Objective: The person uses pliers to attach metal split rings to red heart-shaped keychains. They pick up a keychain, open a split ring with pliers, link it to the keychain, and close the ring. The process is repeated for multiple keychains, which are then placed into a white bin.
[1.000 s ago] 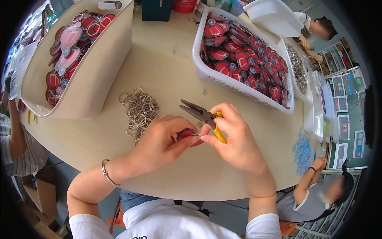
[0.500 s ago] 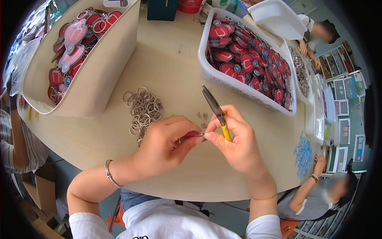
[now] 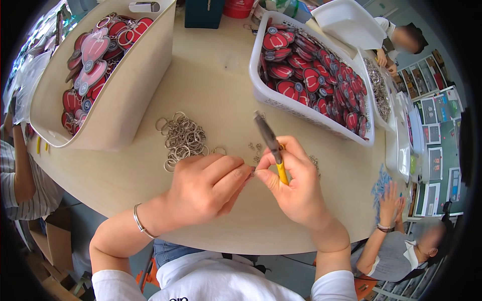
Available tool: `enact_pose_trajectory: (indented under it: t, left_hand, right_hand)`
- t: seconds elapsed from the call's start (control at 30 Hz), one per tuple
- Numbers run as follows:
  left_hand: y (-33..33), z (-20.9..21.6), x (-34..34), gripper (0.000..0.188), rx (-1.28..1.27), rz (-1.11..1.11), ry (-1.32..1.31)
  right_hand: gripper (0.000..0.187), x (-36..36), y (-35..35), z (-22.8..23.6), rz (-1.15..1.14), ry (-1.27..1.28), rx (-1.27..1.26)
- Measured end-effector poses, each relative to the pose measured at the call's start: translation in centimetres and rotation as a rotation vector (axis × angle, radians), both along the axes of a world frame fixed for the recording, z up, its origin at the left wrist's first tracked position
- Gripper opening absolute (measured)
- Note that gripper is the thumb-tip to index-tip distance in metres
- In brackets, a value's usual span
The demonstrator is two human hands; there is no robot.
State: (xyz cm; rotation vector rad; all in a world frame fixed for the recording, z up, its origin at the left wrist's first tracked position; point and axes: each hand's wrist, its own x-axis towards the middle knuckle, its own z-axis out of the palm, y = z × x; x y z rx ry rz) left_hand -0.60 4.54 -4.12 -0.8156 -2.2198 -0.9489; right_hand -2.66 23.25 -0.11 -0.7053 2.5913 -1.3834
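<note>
Relative to the earlier frame, the left hand (image 3: pixel 206 188) is rolled knuckles-up, fingers curled over a mostly hidden charm (image 3: pixel 252 171) between the hands; the right hand's (image 3: pixel 297 188) thumb and forefinger pinch its end, pliers (image 3: pixel 271 140) held alongside. Ringed charms occupy the bin (image 3: pixel 128 110); apparently ringless ones remain in the basket (image 3: pixel 273 95).

held piece (image 3: pixel 252 171) mostly behind left hand (image 3: pixel 208 185), detail at right hand (image 3: pixel 295 193) fingertips too small to tell, pliers (image 3: pixel 272 143) tip blurred, bin (image 3: pixel 133 100), green box (image 3: pixel 203 14), red tub (image 3: pixel 238 7) all 3 top-cropped
</note>
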Motion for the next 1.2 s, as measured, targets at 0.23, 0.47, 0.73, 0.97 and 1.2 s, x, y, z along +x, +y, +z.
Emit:
enact_pose_trajectory:
  t: [0.23, 0.47, 0.73, 0.97, 1.2]
  left_hand:
    - [-0.2, 0.2, -0.2, 0.025, -0.043, 0.008, 0.049]
    - [0.2, 0.3, 0.7, 0.028, 0.068, 0.087, -0.03]
    - [-4.0, 3.4, -1.3, 0.012, 0.422, 0.213, -0.092]
    - [-4.4, 3.3, -1.2, 0.011, 0.469, 0.213, -0.081]
    - [-4.2, 3.2, -1.2, 0.011, 0.463, 0.224, -0.072]
  right_hand:
    - [0.013, -0.3, 0.3, 0.5, 0.047, 0.02, -0.013]
    - [0.01, 1.1, -0.9, -1.2, -0.065, 0.269, -0.089]
    - [0.013, -0.7, -1.8, -2.4, -0.042, 0.128, -0.125]
    - [0.021, -1.9, -3.8, -6.2, 0.014, 0.353, 0.206]
    - [0.026, -1.9, -4.2, -5.9, -0.014, 0.295, 0.185]
